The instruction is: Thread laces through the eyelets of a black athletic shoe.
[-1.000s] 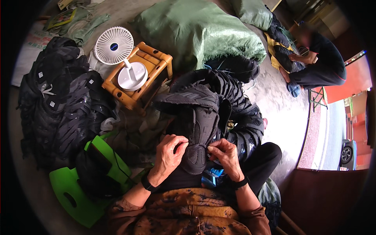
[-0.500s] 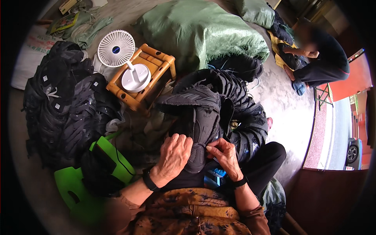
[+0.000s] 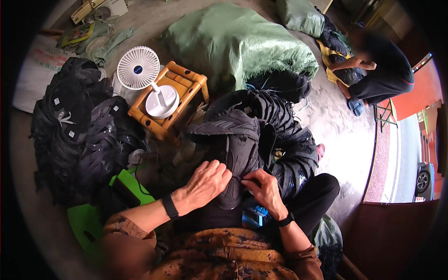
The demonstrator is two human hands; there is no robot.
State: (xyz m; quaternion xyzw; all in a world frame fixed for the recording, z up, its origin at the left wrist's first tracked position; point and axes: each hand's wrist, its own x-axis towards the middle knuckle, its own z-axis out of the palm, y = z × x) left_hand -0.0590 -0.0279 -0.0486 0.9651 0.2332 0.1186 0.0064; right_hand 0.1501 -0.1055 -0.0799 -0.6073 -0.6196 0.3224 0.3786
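Observation:
A dark grey shoe upper (image 3: 242, 154) lies over my lap, its rounded end toward me. Curled over its left edge, my left hand (image 3: 207, 183) is closed, with the fingertips hidden beneath the knuckles. On the opposite edge, the thumb and forefinger of my right hand (image 3: 264, 189) are pinched together. A thin dark line crosses the upper between both hands, but what exactly the right fingers pinch is too small to make out. Another dark shoe upper (image 3: 224, 127) lies crosswise at the far end of this one.
Beyond my right knee curves a row of black shoe uppers (image 3: 291, 149). A large pile of them (image 3: 84, 121) sits at left, near a green plastic piece (image 3: 84, 224). A white fan (image 3: 161, 102) stands on a bamboo stool (image 3: 191, 79). Behind are a green sack (image 3: 205, 42) and a seated person (image 3: 385, 67).
My left forearm has swung outward and lies flatter, while its hand stays at the upper. My right hand has shifted slightly left, closer over the upper. The view has tilted a little.

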